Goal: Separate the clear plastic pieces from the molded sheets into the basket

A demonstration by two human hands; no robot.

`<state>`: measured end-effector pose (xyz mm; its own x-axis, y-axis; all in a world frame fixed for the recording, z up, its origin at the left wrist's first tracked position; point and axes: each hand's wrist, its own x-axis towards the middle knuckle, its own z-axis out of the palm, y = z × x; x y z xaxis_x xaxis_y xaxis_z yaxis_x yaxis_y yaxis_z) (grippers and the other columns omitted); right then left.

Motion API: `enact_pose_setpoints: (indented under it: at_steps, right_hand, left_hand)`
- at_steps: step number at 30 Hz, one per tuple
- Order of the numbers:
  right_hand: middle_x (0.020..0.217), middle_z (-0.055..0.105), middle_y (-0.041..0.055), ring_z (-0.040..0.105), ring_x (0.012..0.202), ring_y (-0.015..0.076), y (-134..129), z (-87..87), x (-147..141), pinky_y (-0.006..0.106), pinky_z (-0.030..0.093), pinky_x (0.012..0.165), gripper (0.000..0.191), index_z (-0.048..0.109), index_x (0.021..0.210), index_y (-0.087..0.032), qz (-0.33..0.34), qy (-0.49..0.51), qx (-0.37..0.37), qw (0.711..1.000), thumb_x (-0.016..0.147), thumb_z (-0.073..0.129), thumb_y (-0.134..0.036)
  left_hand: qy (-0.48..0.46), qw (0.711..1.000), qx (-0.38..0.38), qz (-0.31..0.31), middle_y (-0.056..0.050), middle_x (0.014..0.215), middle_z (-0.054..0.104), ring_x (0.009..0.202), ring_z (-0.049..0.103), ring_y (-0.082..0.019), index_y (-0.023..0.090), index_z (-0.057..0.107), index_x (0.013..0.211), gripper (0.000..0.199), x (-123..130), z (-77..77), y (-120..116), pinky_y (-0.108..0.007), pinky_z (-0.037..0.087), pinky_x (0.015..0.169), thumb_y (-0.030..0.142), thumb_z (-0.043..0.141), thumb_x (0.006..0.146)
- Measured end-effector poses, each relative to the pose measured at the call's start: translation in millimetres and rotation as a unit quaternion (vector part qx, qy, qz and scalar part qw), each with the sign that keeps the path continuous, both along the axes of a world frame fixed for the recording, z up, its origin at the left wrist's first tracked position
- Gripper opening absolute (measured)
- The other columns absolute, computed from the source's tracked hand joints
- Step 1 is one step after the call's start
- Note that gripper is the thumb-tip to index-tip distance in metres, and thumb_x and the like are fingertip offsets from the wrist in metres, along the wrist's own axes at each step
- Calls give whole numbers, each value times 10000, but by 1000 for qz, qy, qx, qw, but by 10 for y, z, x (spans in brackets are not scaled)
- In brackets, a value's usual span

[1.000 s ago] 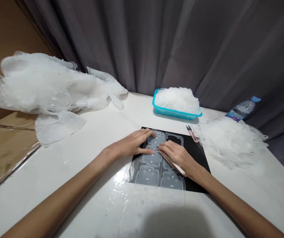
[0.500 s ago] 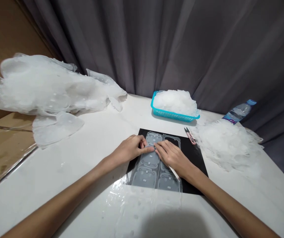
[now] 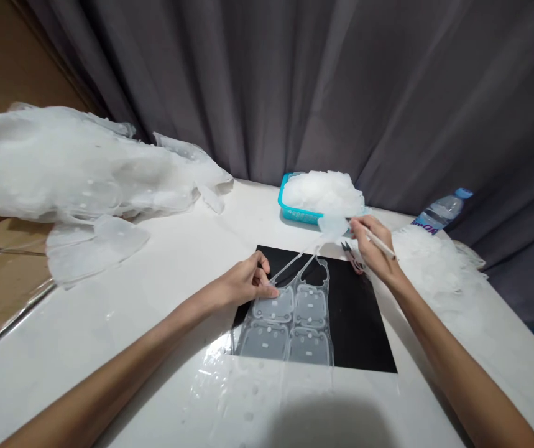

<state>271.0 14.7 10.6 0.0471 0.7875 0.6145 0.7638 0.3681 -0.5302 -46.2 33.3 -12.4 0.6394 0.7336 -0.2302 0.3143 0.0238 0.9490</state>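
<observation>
A clear, rubbery sheet of rounded rectangular panels (image 3: 311, 305) lies partly on a black mat (image 3: 362, 323). My left hand (image 3: 256, 278) pinches the sheet at its upper left panel. Off the mat, my right hand (image 3: 373, 244) grips a frosted piece (image 3: 332, 228) by the fingertips, and a slim white pen-like stick (image 3: 379, 241) sits in the same hand. Stretched strands run from that piece down to the sheet. Beside the strands, an outlined opening shows the black mat through it. Thread snips (image 3: 352, 258) with dark blades rest just below my right hand.
Behind the mat stands a turquoise basket (image 3: 297, 214) heaped with frosted pieces (image 3: 325, 190). A large pile of translucent sheets (image 3: 71, 168) covers the back left. To the right lie another translucent pile (image 3: 434, 258) and a water bottle (image 3: 441, 211). A grey curtain (image 3: 271, 81) hangs behind.
My right hand has moved up and right from the sheet, pulling the frosted piece away and stretching its strands. My left hand has shifted slightly down, still on the sheet.
</observation>
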Motion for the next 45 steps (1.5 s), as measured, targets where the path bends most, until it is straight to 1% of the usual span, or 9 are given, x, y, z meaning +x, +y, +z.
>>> enact_pose_setpoints:
  at_steps: [3, 7, 11, 16, 19, 23, 28, 32, 45]
  right_hand:
    - [966, 697, 63, 657, 911, 235, 3, 122, 75, 365, 518, 820, 285, 715, 973, -204, 43, 33, -65, 996, 1027, 533, -417]
    - [788, 650, 6, 559, 561, 152, -93, 229, -26, 283, 449, 517, 334, 709, 980, -211, 106, 148, -202, 962, 991, 584, -521]
    - [817, 669, 9, 580, 601, 135, -150, 338, -105, 260, 465, 534, 333, 721, 957, -200, 196, 158, -254, 934, 984, 607, -512]
    - [923, 702, 30, 615, 732, 146, -193, 382, -208, 287, 529, 686, 332, 748, 978, -190, 291, 125, -268, 910, 1013, 586, -478]
    - [973, 720, 44, 619, 749, 154, -219, 387, -249, 296, 541, 694, 347, 756, 1022, -193, 320, 120, -280, 897, 1019, 577, -490]
    - [907, 711, 37, 612, 710, 151, -239, 418, -212, 286, 547, 658, 344, 769, 1048, -197, 301, 129, -297, 897, 1009, 594, -491]
    - [809, 645, 22, 624, 752, 188, -218, 422, -64, 273, 507, 569, 387, 728, 1271, -236, 222, 141, -258, 930, 1005, 593, -481]
    - [999, 675, 59, 637, 910, 218, -193, 303, -49, 349, 541, 781, 368, 727, 1263, -255, 170, 48, -169, 970, 1066, 489, -455]
    - [1105, 689, 87, 648, 1068, 240, -291, 18, -492, 386, 507, 958, 249, 679, 1178, -214, 159, -2, -64, 985, 1074, 525, -380]
  left_hand:
    - [8, 1000, 7, -16, 63, 664, 600, 628, 557, -144, 230, 486, 959, 461, -20, 21, 44, -284, 378, 610, 399, 847, 727]
    - [39, 996, 49, -56, 57, 662, 540, 593, 488, -132, 212, 604, 1017, 397, -5, 66, 43, -275, 338, 576, 492, 793, 809]
    - [126, 976, 178, -6, 25, 649, 531, 580, 474, -151, 214, 667, 958, 413, 68, 138, -37, -304, 328, 577, 625, 633, 938]
    - [78, 930, 347, 87, -88, 1245, 678, 1129, 631, -288, 258, 604, 1300, 487, 187, 148, -35, -434, 465, 982, 582, 671, 943]
    - [-15, 958, 287, 18, -97, 1324, 675, 1208, 630, -286, 235, 621, 1324, 462, 256, 116, 35, -430, 461, 1058, 494, 695, 949]
    - [-51, 982, 177, -41, -67, 977, 766, 950, 695, -230, 181, 737, 971, 281, 301, 118, 58, -366, 503, 895, 440, 630, 998]
    - [-56, 981, 182, -31, -57, 951, 718, 917, 651, -203, 195, 704, 944, 303, 305, 183, -23, -344, 478, 875, 461, 582, 1021]
    - [-41, 982, 178, -48, -53, 987, 667, 931, 608, -202, 216, 674, 994, 298, 315, 195, -63, -335, 466, 866, 479, 540, 1036]
    - [-175, 982, 40, 63, -67, 1046, 734, 1036, 668, -231, 194, 741, 998, 252, 409, 177, -156, -385, 495, 983, 438, 723, 938]
